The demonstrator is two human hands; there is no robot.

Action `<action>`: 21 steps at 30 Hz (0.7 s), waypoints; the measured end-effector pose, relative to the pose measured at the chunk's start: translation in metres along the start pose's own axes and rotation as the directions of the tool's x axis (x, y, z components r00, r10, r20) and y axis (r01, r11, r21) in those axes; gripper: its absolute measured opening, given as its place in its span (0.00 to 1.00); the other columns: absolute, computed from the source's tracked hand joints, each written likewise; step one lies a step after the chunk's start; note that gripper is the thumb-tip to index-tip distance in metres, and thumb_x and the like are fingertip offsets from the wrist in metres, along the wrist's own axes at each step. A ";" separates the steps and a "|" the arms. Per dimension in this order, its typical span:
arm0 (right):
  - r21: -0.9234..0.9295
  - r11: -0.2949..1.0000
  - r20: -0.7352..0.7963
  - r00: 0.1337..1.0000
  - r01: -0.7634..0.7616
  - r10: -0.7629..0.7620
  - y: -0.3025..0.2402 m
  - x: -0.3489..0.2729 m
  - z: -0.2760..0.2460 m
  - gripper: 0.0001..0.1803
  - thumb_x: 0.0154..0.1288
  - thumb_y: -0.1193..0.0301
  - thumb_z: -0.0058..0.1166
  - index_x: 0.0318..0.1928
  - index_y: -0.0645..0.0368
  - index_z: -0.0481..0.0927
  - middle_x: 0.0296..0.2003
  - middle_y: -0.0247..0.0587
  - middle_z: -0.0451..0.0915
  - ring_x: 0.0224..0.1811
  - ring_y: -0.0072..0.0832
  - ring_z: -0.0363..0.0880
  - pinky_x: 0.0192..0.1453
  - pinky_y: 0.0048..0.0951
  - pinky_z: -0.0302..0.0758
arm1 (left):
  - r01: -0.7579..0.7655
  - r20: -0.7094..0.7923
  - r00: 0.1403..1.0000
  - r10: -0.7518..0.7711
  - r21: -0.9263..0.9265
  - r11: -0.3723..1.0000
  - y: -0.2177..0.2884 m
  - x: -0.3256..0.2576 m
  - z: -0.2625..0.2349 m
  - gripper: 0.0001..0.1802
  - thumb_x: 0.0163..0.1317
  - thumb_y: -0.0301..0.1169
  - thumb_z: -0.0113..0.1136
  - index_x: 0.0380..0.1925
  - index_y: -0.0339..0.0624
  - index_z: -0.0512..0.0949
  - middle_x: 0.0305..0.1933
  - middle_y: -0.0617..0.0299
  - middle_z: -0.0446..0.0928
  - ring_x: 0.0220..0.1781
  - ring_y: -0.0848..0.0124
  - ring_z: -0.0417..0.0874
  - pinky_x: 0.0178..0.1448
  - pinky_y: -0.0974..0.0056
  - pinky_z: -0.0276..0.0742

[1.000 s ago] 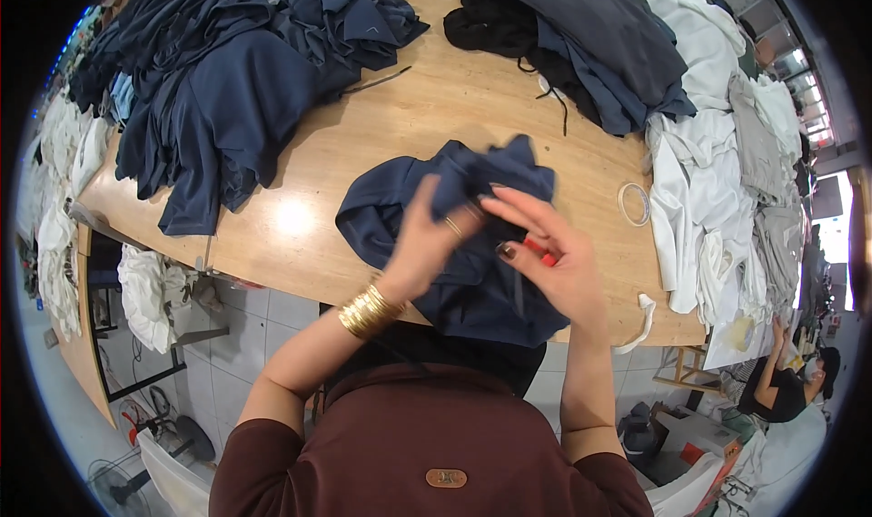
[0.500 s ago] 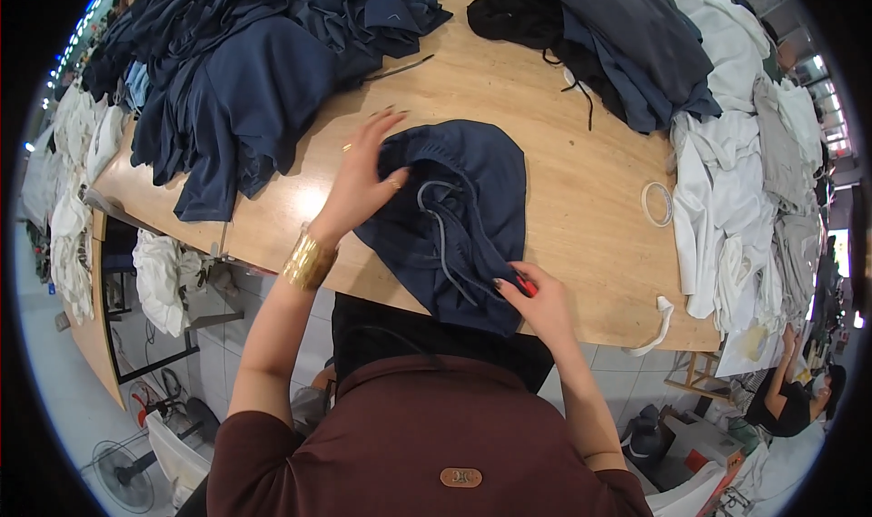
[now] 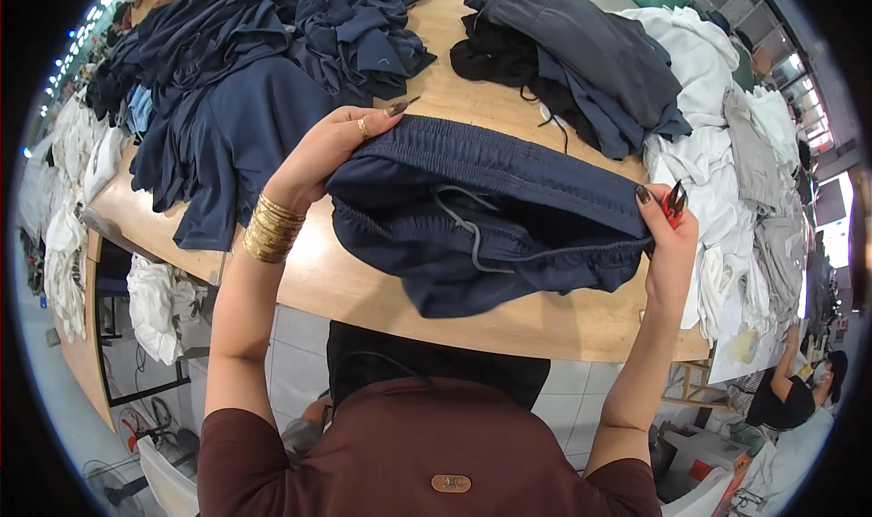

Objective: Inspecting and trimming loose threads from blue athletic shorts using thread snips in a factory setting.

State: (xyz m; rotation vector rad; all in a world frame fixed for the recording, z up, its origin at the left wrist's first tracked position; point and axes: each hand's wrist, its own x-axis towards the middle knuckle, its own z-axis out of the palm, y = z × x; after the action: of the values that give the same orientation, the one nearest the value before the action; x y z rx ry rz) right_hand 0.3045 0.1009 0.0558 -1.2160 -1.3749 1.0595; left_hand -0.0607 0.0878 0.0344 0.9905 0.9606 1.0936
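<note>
- Navy garment: waistband spread wide (grey cord across opening).
- Left hand: clamped on one end.
- Right hand: clamped on other, red snips alongside.

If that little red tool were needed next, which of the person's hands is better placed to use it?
Probably the right hand: the red tool sits in it while it grips one end of the navy waistband. The left hand grips the other end, with no tool visible.
</note>
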 end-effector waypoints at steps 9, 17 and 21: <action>0.033 0.997 0.041 0.997 0.070 -0.072 -0.021 0.004 -0.003 0.07 0.62 0.73 0.57 0.35 0.65 0.79 0.27 0.25 0.75 0.29 0.11 0.68 0.36 0.13 0.64 | -0.003 -0.010 1.000 0.004 0.057 0.998 0.014 -0.018 0.003 0.16 0.68 0.36 0.51 0.38 0.32 0.80 0.33 0.69 0.80 0.32 0.86 0.76 0.38 0.79 0.73; 0.011 0.996 0.029 0.996 0.090 -0.090 -0.024 0.002 -0.006 0.06 0.61 0.73 0.57 0.34 0.65 0.79 0.26 0.25 0.75 0.27 0.11 0.68 0.33 0.13 0.63 | -0.015 -0.004 1.000 0.015 0.051 0.999 0.011 -0.021 0.006 0.16 0.68 0.36 0.52 0.41 0.32 0.80 0.34 0.70 0.79 0.33 0.87 0.75 0.39 0.80 0.72; 0.031 0.995 0.048 0.994 0.098 -0.100 -0.023 0.001 -0.006 0.06 0.61 0.73 0.57 0.34 0.65 0.79 0.26 0.25 0.75 0.27 0.10 0.68 0.33 0.13 0.63 | -0.016 0.057 0.998 0.012 0.062 0.998 0.011 -0.023 0.002 0.16 0.67 0.35 0.53 0.41 0.31 0.79 0.35 0.70 0.79 0.33 0.86 0.74 0.39 0.79 0.71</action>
State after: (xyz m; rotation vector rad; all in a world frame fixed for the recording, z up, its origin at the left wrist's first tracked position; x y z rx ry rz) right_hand 0.3074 0.0989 0.0790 -1.0959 -1.4387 1.0423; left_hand -0.0654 0.0669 0.0483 1.0752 0.9482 1.0469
